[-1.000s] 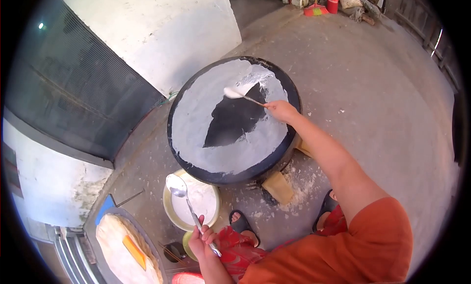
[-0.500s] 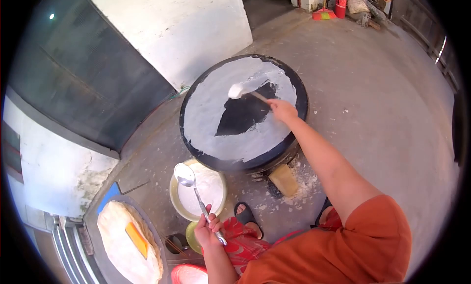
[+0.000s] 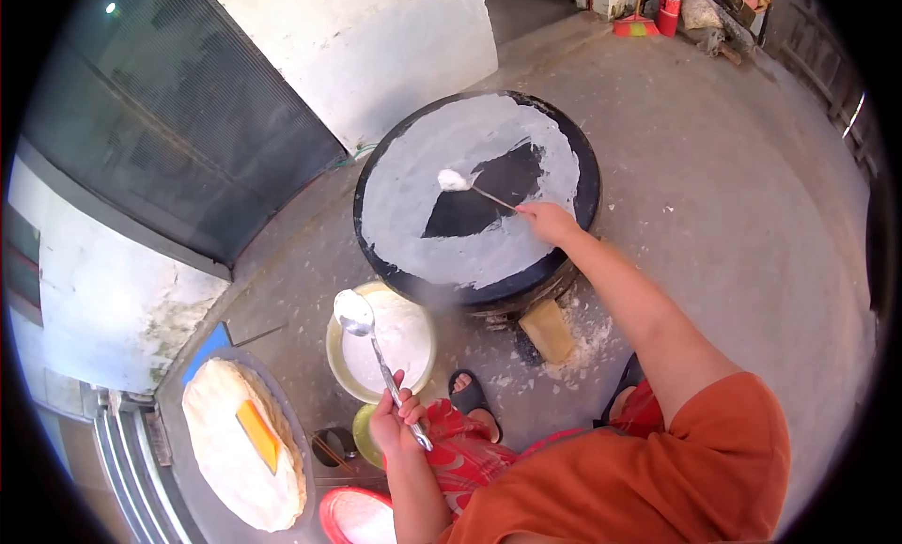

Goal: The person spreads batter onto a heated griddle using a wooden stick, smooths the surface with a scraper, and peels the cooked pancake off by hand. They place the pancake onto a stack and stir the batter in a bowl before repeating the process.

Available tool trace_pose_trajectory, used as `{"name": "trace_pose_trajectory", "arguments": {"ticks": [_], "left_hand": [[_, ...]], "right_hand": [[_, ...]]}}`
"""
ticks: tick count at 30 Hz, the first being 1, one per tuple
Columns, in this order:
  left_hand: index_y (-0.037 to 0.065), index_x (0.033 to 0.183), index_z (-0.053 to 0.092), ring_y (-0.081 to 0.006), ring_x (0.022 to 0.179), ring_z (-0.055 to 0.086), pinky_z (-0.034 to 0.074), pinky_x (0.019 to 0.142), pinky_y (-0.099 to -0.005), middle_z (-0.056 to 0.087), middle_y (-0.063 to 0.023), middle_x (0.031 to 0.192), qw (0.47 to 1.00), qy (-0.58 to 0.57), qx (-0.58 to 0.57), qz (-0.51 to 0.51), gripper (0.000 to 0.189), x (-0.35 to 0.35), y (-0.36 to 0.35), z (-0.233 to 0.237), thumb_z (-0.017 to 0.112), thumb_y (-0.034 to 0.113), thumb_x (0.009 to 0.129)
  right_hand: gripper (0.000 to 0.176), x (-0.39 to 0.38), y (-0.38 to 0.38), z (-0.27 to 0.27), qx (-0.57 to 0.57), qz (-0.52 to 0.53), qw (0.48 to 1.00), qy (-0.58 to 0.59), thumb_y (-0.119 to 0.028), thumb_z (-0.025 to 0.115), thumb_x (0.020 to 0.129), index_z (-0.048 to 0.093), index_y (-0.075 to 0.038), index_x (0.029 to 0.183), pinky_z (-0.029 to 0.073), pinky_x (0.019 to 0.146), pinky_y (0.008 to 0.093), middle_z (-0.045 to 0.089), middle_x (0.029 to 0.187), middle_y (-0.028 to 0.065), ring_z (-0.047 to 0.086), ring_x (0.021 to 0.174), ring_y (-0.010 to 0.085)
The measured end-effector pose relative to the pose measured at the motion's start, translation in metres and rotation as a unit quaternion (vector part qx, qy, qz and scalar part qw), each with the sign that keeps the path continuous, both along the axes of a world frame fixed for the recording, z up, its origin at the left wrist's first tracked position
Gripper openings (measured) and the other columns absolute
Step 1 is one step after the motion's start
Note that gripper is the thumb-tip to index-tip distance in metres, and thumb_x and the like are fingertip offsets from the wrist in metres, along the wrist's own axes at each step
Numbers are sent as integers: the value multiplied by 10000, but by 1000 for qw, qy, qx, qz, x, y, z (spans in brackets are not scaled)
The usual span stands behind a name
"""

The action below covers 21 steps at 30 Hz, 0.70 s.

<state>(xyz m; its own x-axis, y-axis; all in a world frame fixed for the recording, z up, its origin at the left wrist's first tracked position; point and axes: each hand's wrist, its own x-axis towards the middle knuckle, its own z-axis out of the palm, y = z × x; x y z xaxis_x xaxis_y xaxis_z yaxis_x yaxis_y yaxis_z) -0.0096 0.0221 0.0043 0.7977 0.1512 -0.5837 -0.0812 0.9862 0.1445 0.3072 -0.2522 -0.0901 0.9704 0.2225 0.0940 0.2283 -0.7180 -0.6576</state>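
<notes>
My right hand (image 3: 550, 222) grips the thin handle of a batter spreader (image 3: 455, 180), whose white-coated head rests on the large round black griddle (image 3: 590, 182). A ring of thin pale batter (image 3: 404, 196) coats most of that surface, with a dark bare patch near the centre and right. My left hand (image 3: 398, 422) is closed round the handle of a metal ladle (image 3: 355, 311). White batter clings to the ladle's bowl, which is held above a tub (image 3: 335, 356) of white batter.
A stack of thin flatbreads (image 3: 221, 441) with a yellow-orange scraper (image 3: 258, 436) on top lies at lower left. Beside my legs stands a red-rimmed bowl (image 3: 329, 520). A tan block (image 3: 547, 332) sits below the griddle. A broom (image 3: 636, 25) and red cylinder (image 3: 669, 7) stand far back.
The spreader's head has shifted slightly left relative to the griddle, and the bare patch looks changed in shape. The whole view has shifted a little; the ladle stays over the tub.
</notes>
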Motion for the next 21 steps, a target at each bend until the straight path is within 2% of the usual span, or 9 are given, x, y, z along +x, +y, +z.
{"name": "trace_pose_trajectory", "arguments": {"ticks": [3, 5, 8, 9, 10, 11, 14, 18, 21], "left_hand": [[-33, 1125, 433, -130, 487, 366, 317, 401, -236, 441, -83, 678, 1000, 4, 6, -4, 324, -1, -1, 1, 328, 181, 905], [-33, 1126, 434, -131, 488, 365, 317, 403, -236, 440, -83, 679, 1000, 3, 16, -5, 325, -1, 1, 1, 329, 182, 906], [-30, 1129, 434, -131, 493, 365, 316, 406, -236, 437, -82, 681, 1000, 2, 23, -8, 326, -4, -1, -4, 331, 184, 906], [-28, 1132, 433, -131, 497, 367, 315, 407, -236, 436, -81, 681, 1000, -4, 25, -11, 327, -3, 0, -4, 332, 186, 907], [-28, 1132, 433, -131, 497, 367, 315, 407, -236, 436, -81, 681, 1000, -4, 26, -10, 327, -1, 0, -2, 332, 186, 907], [-26, 1133, 434, -130, 500, 369, 314, 408, -236, 437, -80, 682, 1000, -7, 16, -13, 326, -1, 0, -1, 333, 186, 907], [-23, 1133, 436, -128, 507, 371, 313, 410, -234, 439, -78, 685, 1000, -11, 5, -18, 325, -3, -1, -3, 334, 189, 908], [-24, 1133, 433, -128, 507, 368, 313, 412, -230, 435, -74, 687, 1000, -17, 11, -23, 327, -7, 1, -5, 338, 193, 907], [-24, 1134, 431, -128, 507, 368, 314, 414, -229, 434, -73, 687, 999, -14, 26, -24, 327, -8, 0, -7, 344, 194, 905]], "right_hand": [[259, -8, -6, 31, -37, 59, 996, 49, -194, 473, 831, 599, -157, 1054, 445, 764, 332, 609, 968, 123, 582, 892, 270], [277, -7, -25, 51, -17, 43, 984, 171, -234, 475, 819, 588, -218, 1072, 440, 806, 348, 588, 1038, 108, 557, 951, 269], [273, 5, -14, -6, 49, -68, 993, 78, -247, 486, 809, 601, -220, 1055, 443, 797, 343, 598, 1014, 106, 563, 937, 258], [273, -1, -6, -5, 50, -68, 993, 80, -247, 486, 809, 601, -220, 1055, 443, 797, 343, 598, 1014, 106, 563, 937, 258], [264, -6, 8, -4, 35, 13, 998, 57, -213, 499, 807, 606, -188, 1047, 446, 781, 327, 608, 982, 113, 577, 901, 253], [255, -12, 16, 0, 19, 94, 995, 35, -179, 512, 805, 611, -157, 1039, 449, 764, 312, 617, 949, 120, 592, 866, 249], [264, -21, 5, 40, -59, 160, 982, 82, -172, 515, 799, 607, -162, 1046, 457, 758, 307, 612, 971, 120, 590, 871, 256], [270, -44, -17, 97, -145, 100, 981, 84, -181, 485, 783, 620, -191, 1017, 469, 734, 337, 608, 957, 89, 572, 891, 250], [368, -83, 1, 69, -127, -44, 972, -192, -103, 483, 717, 578, -177, 1065, 473, 638, 372, 559, 788, 76, 565, 731, 262]]}}
